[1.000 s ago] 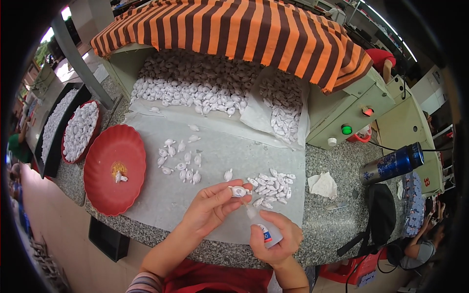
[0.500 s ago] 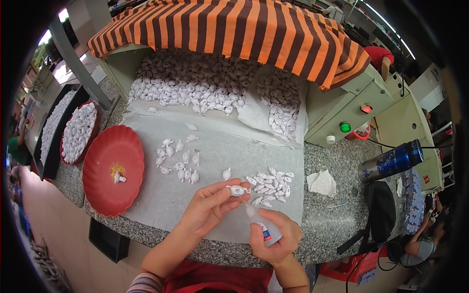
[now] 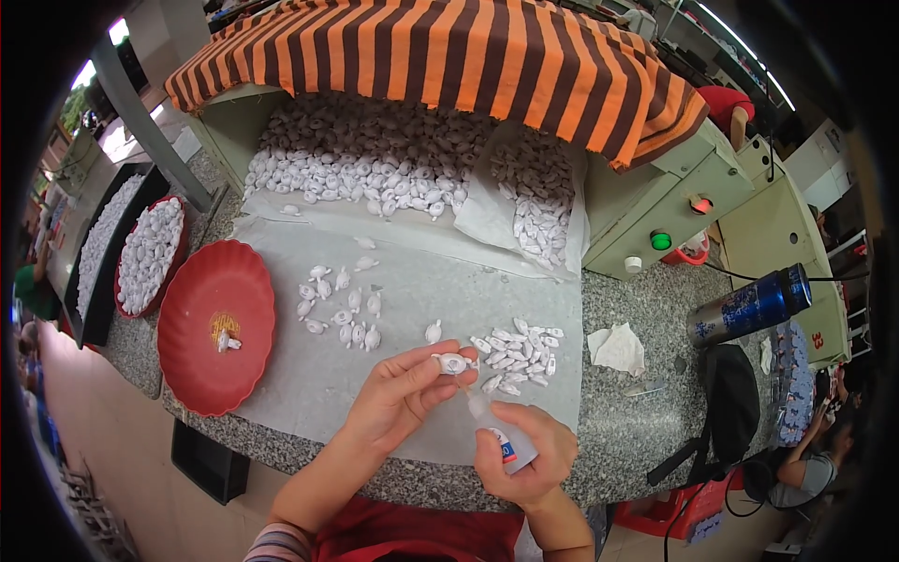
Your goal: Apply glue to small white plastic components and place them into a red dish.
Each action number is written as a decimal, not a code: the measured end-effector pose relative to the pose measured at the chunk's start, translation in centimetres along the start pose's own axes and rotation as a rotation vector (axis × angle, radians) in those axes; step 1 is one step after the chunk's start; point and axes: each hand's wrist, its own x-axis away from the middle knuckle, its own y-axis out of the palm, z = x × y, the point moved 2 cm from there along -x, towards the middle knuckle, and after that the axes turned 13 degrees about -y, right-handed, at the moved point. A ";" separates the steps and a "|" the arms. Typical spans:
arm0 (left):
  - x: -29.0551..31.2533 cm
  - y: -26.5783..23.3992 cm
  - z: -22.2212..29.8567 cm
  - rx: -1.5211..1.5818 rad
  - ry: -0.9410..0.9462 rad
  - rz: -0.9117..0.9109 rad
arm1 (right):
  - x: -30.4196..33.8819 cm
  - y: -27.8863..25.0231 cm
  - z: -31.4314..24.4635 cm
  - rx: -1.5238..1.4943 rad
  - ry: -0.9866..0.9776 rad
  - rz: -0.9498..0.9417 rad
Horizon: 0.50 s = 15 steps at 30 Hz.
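Between the thumb and fingers of my left hand is a small white turtle-shaped piece. My right hand is closed around a soft white squeeze bottle with a blue and red label. The bottle points up and left, its thin nozzle close to the near side of the piece; whether they touch, I cannot tell. Just beyond my hands lies a cluster of slim white pieces. Rounder white pieces are scattered farther left on the white sheet.
A red scalloped bowl at the left holds a piece. Behind it stand a filled red bowl and black tray. Heaped pieces lie under a striped cloth. On the right are crumpled paper, a blue bottle and a black bag.
The bottle and its nozzle have shifted very slightly left beside the white piece. Both hands keep their hold, and the rest of the bench looks the same.
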 end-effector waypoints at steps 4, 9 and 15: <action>0.0 0.1 0.0 0.008 0.000 0.003 | -0.1 0.0 0.0 -0.001 -0.005 -0.004; 0.0 0.0 0.0 0.005 0.000 0.009 | 0.1 0.1 0.1 -0.013 0.001 -0.011; 0.0 0.1 -0.1 0.006 -0.001 -0.001 | -0.1 0.1 0.5 -0.023 -0.080 0.045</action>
